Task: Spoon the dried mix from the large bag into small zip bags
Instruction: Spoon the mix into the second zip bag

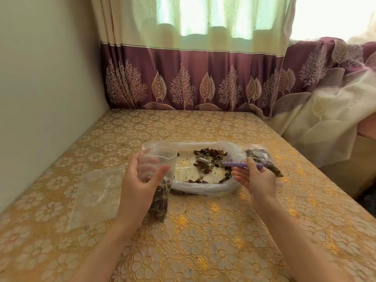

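While an empty clear zip bag [95, 196] lies flat at the left of the table [203, 241], the left hand [140, 180] curls around a small zip bag [157, 176], upright with its mouth open and its lower part filled with brown dried mix. Beside it the large bag [203, 186] lies spread open, dark dried bits [211, 154] scattered inside, where the right hand [254, 176] pinches a purple-handled spoon [234, 164] with its bowl among them. Behind that hand lies a filled small bag [264, 159].

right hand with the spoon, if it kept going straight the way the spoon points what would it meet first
The right hand holds the spoon pointing left, its bowl over the large bag. Going straight on, it would likely meet the dried mix there first, then the small zip bag in the left hand; depth is unclear.
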Demonstrator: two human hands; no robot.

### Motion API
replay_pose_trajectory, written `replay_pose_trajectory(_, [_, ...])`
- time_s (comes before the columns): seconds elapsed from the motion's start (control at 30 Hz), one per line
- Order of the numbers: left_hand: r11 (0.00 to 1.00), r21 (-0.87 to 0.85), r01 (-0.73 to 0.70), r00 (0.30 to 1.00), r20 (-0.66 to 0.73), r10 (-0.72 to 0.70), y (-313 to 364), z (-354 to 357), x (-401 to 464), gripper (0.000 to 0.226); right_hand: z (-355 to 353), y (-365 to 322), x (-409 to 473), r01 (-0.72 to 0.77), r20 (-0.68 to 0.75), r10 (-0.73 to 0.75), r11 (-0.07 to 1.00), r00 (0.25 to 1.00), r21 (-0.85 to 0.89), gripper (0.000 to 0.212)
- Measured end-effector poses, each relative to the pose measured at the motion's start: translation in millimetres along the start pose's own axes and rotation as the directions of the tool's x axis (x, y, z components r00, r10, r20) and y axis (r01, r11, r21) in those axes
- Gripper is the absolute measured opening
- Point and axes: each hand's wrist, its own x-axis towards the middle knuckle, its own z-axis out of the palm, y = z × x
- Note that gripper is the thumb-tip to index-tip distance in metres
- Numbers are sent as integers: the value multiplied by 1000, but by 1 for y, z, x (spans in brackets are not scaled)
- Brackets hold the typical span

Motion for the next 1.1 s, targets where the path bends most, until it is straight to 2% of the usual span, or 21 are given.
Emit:
replay_pose_trajectory(0.1, [1000, -5, -2, 1000, 2, 2, 0, 0, 0, 77, -2, 4, 8, 24, -62, -25, 999, 998, -25, 35])
replay_pose_trajectory(0.27, [1000, -15, -5, 1000, 6, 5, 1, 1, 0, 72, -2, 5, 11, 200, -148, -237, 952, 960, -231, 37])
replay_pose_trajectory(0.4, [1000, -27, -5, 1000, 9, 5, 3, 2, -1, 70, 5, 10, 9, 289, -142, -359, 886, 922, -363, 31])
replay_pose_trajectory(0.5, [999, -32, -7, 1000, 8, 7, 4, 2, -1, 68, 8, 13, 8, 333, -129, -410, 857, 903, -392, 30])
replay_pose_trajectory(0.6, [1000, -30, -7, 1000, 11, 7, 4, 1, -2, 67, 6, 18, 7, 324, -87, -387, 858, 918, -398, 29])
replay_pose_trajectory(0.87, [1000, -20, -13, 1000, 21, 14, 3, 1, -2, 61, -3, 20, 6, 194, -80, -220, 950, 972, -245, 31])
replay_pose_trajectory(1.1, [1000, -25, -8, 999, 31, 8, 4, 3, -2, 59, -1, 16, 4, 226, -30, -234, 958, 972, -179, 31])
